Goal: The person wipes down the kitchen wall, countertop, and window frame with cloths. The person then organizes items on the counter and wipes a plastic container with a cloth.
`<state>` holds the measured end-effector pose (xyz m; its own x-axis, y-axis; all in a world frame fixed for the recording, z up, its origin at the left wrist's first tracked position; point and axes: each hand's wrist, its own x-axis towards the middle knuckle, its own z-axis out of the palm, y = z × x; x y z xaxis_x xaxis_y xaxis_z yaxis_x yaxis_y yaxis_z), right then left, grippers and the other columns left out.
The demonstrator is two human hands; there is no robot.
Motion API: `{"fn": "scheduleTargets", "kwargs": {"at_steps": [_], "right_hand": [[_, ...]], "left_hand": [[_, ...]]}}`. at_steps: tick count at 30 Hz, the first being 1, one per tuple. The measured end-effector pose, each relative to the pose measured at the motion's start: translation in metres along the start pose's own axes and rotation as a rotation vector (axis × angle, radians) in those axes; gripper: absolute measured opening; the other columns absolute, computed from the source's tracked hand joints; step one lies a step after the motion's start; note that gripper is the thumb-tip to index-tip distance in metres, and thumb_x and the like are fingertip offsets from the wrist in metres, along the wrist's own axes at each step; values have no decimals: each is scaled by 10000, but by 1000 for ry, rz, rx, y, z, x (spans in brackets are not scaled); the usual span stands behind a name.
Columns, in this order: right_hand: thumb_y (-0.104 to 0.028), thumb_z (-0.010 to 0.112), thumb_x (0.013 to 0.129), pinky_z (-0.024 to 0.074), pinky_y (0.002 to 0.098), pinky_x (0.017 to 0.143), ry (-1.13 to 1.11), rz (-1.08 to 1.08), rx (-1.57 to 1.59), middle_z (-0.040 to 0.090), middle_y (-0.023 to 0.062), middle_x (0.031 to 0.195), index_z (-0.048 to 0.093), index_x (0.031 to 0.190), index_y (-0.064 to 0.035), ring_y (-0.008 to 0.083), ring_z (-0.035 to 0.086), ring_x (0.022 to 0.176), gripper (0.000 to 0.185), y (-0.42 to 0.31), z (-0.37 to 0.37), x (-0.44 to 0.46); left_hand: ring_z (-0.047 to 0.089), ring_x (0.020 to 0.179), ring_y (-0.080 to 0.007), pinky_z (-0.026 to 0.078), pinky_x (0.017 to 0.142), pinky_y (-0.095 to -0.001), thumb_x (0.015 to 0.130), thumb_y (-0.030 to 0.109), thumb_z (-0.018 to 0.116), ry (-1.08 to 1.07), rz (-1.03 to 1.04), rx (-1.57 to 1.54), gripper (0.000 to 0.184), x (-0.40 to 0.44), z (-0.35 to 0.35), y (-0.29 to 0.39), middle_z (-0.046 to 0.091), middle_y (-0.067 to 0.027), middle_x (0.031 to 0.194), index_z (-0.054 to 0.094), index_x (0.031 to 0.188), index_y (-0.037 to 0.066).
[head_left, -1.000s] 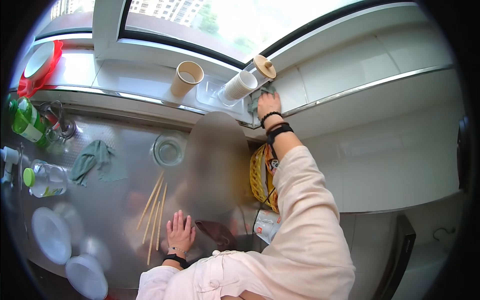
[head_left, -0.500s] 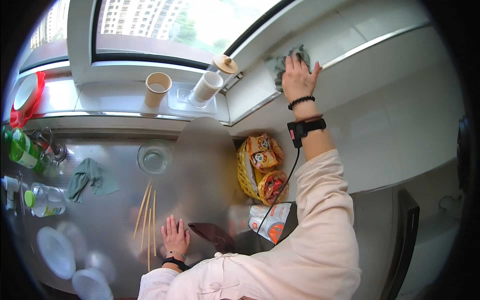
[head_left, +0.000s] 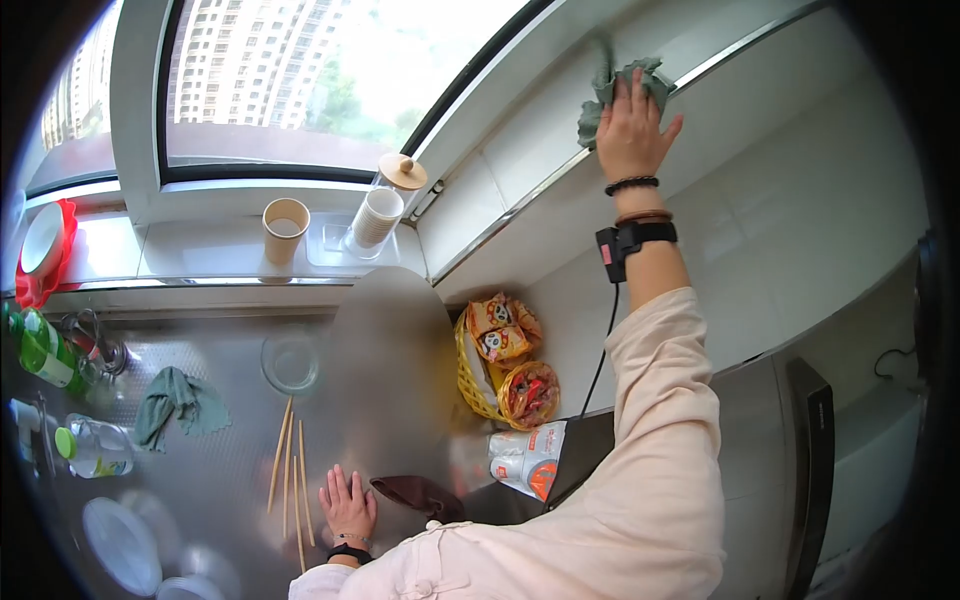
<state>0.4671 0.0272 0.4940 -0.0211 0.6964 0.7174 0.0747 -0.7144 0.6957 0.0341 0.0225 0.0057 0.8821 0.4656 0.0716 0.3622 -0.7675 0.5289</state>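
Observation:
High on the right, my right hand (head_left: 633, 135) presses a crumpled green cloth (head_left: 600, 105) against the tiled sill near its metal edge. The fingers lie over the cloth, and part of it bunches out beyond them. My left hand (head_left: 349, 508) rests flat on the metal counter (head_left: 240, 540), fingers outstretched and holding nothing. Just left of it lie several long wooden chopsticks (head_left: 286, 460). On its other side is a dark brown object (head_left: 420, 495), its kind unclear. A second green cloth (head_left: 180, 405) lies on the counter further left.
A paper cup (head_left: 285, 230) and a lidded holder of white cups (head_left: 375, 220) stand on the window sill. A glass bowl (head_left: 290, 362), a green-capped bottle (head_left: 95, 447), a yellow basket of snacks (head_left: 480, 370) and a white package (head_left: 527, 460) sit below.
My right hand has slid the green cloth along the sill, away from the window corner. The camera view has shifted; my left hand stays flat on the counter.

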Motion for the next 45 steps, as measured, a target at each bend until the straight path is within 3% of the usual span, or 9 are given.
{"fn": "scheduleTargets", "kwargs": {"at_steps": [3,6,16,31,38,41,42,44,45], "right_hand": [[-207,522,777,288,543,936,-87,-70,56,548,73,967,569,850,-113,216,507,998,128,-28,14,-34],[-184,479,771,275,448,982,-167,-408,276,602,51,884,594,939,-103,223,565,869,219,-77,25,-89],[-165,412,830,218,444,1020,-798,-362,22,563,50,1047,562,1025,-111,188,493,1045,253,-146,44,-67],[-170,375,851,192,427,1033,-907,-592,314,572,20,1027,578,1046,-122,143,500,1038,286,-264,49,-212],[-147,486,790,396,369,855,-862,-697,503,607,54,888,603,873,-99,213,565,897,152,-214,-21,-250],[-133,462,828,459,417,781,-1463,-475,736,592,156,1015,556,976,-31,315,572,952,203,-178,-77,-237],[-151,463,834,461,382,801,-1444,-274,966,589,175,1011,543,1024,-18,294,574,945,246,-163,-96,-236],[-145,389,870,450,348,823,-1369,214,1579,581,119,1079,481,1176,-38,256,560,967,338,-134,-115,-256],[-177,381,888,442,343,842,-1436,710,1930,568,105,1097,473,1184,-39,233,552,980,339,-122,-139,-255]], "left_hand": [[268,1276,-321,188,1011,-493,762,293,530,18,-11,-2,456,1,-1,2,312,-182,1369,504,1172,95],[290,1264,-320,207,1003,-488,761,285,536,-2,-20,-24,451,-3,-10,0,327,-179,1359,505,1171,99],[319,1251,-288,248,983,-477,746,291,573,45,-13,-11,456,2,0,-3,351,-145,1351,515,1168,128],[355,1232,-240,271,964,-445,751,302,571,46,-21,13,422,4,-6,-2,389,-118,1333,541,1142,145],[372,1213,-263,295,945,-460,747,294,571,115,-2,-8,436,2,-2,-3,390,-134,1325,532,1146,123],[374,1208,-278,298,942,-468,749,288,567,111,9,-8,448,2,-1,-3,393,-141,1317,519,1161,118],[375,1206,-286,299,941,-470,750,282,566,121,10,7,454,3,-2,-2,398,-144,1311,511,1169,116],[362,1213,-292,302,942,-468,757,278,560,110,29,16,458,3,-4,0,395,-150,1310,501,1178,108],[353,1220,-290,302,944,-466,760,280,556,110,29,23,459,4,-4,0,388,-152,1316,498,1180,104]]}}
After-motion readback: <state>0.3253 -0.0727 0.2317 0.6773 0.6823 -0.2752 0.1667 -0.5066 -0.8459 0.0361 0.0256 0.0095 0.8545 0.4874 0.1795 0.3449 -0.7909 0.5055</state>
